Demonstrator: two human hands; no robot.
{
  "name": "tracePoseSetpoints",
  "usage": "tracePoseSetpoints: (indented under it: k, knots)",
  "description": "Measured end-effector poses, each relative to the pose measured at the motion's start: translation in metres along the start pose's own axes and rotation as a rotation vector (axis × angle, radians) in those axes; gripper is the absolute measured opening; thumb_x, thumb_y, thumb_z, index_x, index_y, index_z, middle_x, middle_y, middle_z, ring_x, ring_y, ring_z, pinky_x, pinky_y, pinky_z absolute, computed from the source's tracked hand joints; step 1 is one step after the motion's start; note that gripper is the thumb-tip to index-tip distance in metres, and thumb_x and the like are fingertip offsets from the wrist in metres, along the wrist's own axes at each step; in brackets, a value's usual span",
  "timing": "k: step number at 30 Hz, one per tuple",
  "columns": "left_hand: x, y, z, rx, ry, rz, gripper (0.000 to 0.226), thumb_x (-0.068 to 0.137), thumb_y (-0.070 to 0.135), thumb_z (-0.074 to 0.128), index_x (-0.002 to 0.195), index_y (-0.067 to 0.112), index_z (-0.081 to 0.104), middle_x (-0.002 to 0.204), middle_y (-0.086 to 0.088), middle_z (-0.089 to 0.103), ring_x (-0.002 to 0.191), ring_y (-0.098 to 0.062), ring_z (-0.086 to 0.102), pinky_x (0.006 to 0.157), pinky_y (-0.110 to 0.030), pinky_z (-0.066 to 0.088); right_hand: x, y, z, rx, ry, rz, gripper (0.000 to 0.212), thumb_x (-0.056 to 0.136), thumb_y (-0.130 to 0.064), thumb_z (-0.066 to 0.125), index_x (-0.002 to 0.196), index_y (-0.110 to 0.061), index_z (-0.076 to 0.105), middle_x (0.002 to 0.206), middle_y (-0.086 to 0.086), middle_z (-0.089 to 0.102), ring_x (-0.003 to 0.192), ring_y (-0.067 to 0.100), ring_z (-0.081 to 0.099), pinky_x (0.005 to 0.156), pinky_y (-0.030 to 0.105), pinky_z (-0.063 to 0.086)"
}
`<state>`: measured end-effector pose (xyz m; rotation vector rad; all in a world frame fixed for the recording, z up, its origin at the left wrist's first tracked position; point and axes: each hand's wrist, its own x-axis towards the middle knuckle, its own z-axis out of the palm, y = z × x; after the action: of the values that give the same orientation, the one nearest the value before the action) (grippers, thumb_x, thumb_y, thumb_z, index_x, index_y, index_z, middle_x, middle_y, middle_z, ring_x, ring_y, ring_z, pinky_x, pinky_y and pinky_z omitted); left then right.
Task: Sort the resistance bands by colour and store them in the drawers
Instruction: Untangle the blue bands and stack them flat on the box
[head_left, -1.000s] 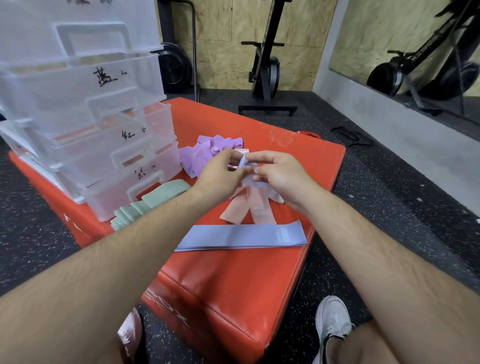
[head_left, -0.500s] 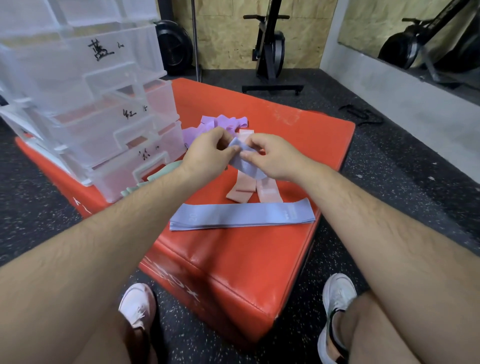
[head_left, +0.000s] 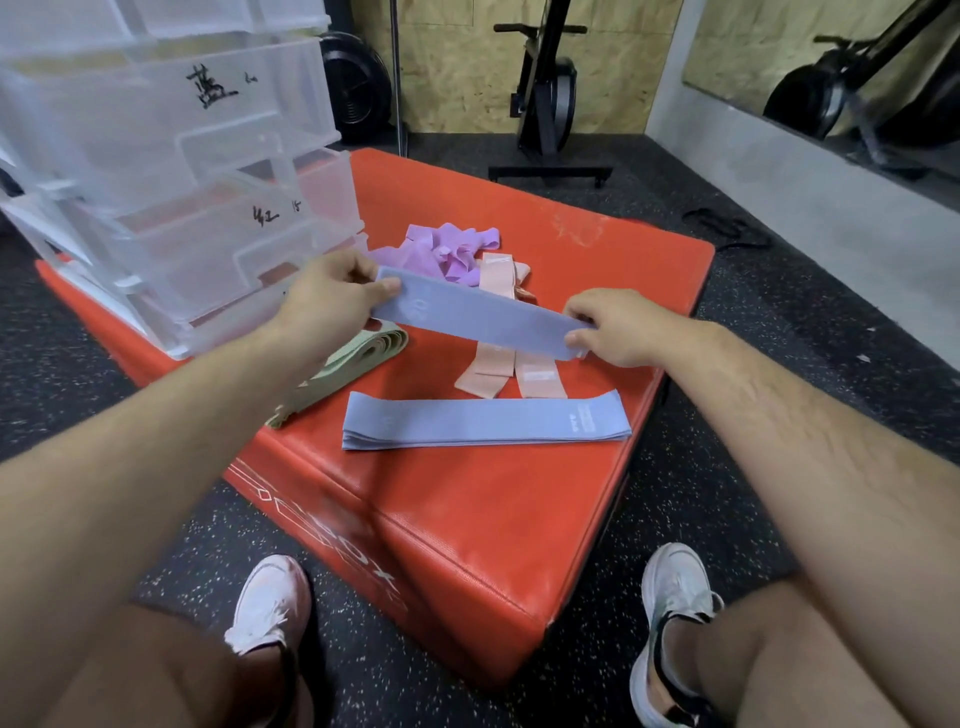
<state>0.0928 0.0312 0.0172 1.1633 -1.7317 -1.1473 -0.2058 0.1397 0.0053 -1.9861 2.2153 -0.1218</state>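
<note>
Pinching blue band (head_left: 478, 317) at both ends with left grip (head_left: 332, 306) and right grip (head_left: 618, 330), above red box (head_left: 571, 218). Risk of losing one pinch, dropping askew onto blue stack (head_left: 483, 422) or among pink bands (head_left: 483, 370).

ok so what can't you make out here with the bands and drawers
Head view:
- drawers: contents blurred by frosted plastic.
- green bands: partly hidden by the left forearm.
- stacked blue bands: count unclear, layers too thin.
- held blue band: print too blurred to read.
</note>
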Motion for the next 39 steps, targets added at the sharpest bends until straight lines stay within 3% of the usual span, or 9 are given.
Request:
tracePoseSetpoints:
  k: [5, 8, 12, 16, 18, 21, 27, 33, 39]
  knots:
    - [-0.012, -0.011, -0.003, 0.003, -0.024, -0.047, 0.014, 0.089, 0.016, 0.071, 0.084, 0.008, 0.062, 0.085, -0.014, 0.067, 0.075, -0.022, 0.064, 0.072, -0.036, 0.057, -0.017, 0.019, -0.014, 0.089, 0.063, 0.043, 0.003, 0.096, -0.028, 0.062, 0.094, -0.027, 0.059, 0.098, -0.001, 0.065, 0.092, 0.023, 0.059, 0.080, 0.038, 0.048]
    - [-0.021, -0.021, -0.009, 0.037, -0.024, -0.092, 0.022, 0.087, 0.026, 0.073, 0.088, 0.006, 0.065, 0.089, -0.019, 0.071, 0.074, -0.024, 0.065, 0.074, -0.038, 0.058, -0.032, 0.024, -0.017, 0.112, 0.075, 0.086, 0.006, 0.094, -0.024, 0.066, 0.099, -0.021, 0.064, 0.099, 0.001, 0.066, 0.091, 0.023, 0.060, 0.083, 0.038, 0.049]
    - [-0.034, -0.031, -0.019, 0.118, 0.008, -0.130, 0.019, 0.089, 0.026, 0.070, 0.082, 0.013, 0.059, 0.075, -0.015, 0.060, 0.052, -0.017, 0.051, 0.044, -0.020, 0.046, -0.050, 0.033, -0.012, 0.326, 0.049, 0.139, 0.004, 0.092, -0.017, 0.070, 0.096, -0.019, 0.069, 0.086, -0.001, 0.067, 0.079, 0.016, 0.061, 0.077, 0.034, 0.050]
    - [-0.043, -0.039, -0.024, 0.176, 0.034, -0.139, 0.023, 0.079, 0.034, 0.077, 0.075, 0.018, 0.061, 0.073, -0.009, 0.059, 0.065, -0.020, 0.054, 0.060, -0.036, 0.050, -0.062, 0.030, -0.004, 0.523, 0.029, 0.173, 0.013, 0.093, -0.010, 0.069, 0.096, -0.022, 0.066, 0.081, 0.002, 0.064, 0.065, 0.015, 0.061, 0.069, 0.033, 0.054]
    - [-0.047, -0.041, -0.022, 0.233, 0.032, -0.132, 0.020, 0.083, 0.029, 0.077, 0.078, 0.017, 0.062, 0.068, -0.004, 0.056, 0.059, -0.019, 0.049, 0.055, -0.026, 0.042, -0.067, 0.026, 0.000, 0.528, 0.012, 0.181, 0.015, 0.092, -0.009, 0.070, 0.101, -0.020, 0.065, 0.080, 0.003, 0.062, 0.062, 0.015, 0.059, 0.067, 0.032, 0.053]
    - [-0.052, -0.044, -0.019, 0.358, 0.023, -0.110, 0.018, 0.084, 0.027, 0.076, 0.082, 0.014, 0.064, 0.064, 0.000, 0.055, 0.053, -0.014, 0.045, 0.049, -0.024, 0.034, -0.071, 0.024, 0.005, 0.499, -0.016, 0.190, 0.018, 0.090, -0.013, 0.073, 0.104, -0.021, 0.064, 0.083, 0.002, 0.065, 0.067, 0.018, 0.062, 0.074, 0.039, 0.055]
    - [-0.058, -0.050, -0.019, 0.657, -0.009, -0.072, 0.021, 0.082, 0.030, 0.076, 0.088, 0.013, 0.066, 0.087, -0.004, 0.064, 0.080, -0.023, 0.056, 0.065, -0.030, 0.037, -0.073, 0.011, 0.016, 0.357, -0.023, 0.184, 0.014, 0.088, -0.015, 0.073, 0.099, -0.019, 0.065, 0.088, 0.000, 0.065, 0.076, 0.018, 0.061, 0.074, 0.035, 0.051]
    - [-0.064, -0.061, -0.015, 0.737, -0.057, -0.084, 0.018, 0.084, 0.027, 0.073, 0.087, 0.011, 0.063, 0.088, -0.008, 0.064, 0.080, -0.025, 0.056, 0.061, -0.031, 0.037, -0.072, 0.003, 0.029, 0.230, -0.034, 0.191, 0.006, 0.090, -0.014, 0.068, 0.094, -0.019, 0.067, 0.084, -0.009, 0.061, 0.077, 0.012, 0.057, 0.065, 0.029, 0.041]
    - [-0.065, -0.066, -0.010, 0.766, -0.079, -0.016, 0.020, 0.086, 0.023, 0.070, 0.089, 0.005, 0.063, 0.087, -0.014, 0.066, 0.086, -0.034, 0.061, 0.071, -0.038, 0.045, -0.070, 0.005, 0.033, 0.186, -0.031, 0.196, 0.005, 0.091, -0.016, 0.066, 0.091, -0.021, 0.067, 0.086, -0.011, 0.062, 0.076, 0.009, 0.056, 0.059, 0.023, 0.039]
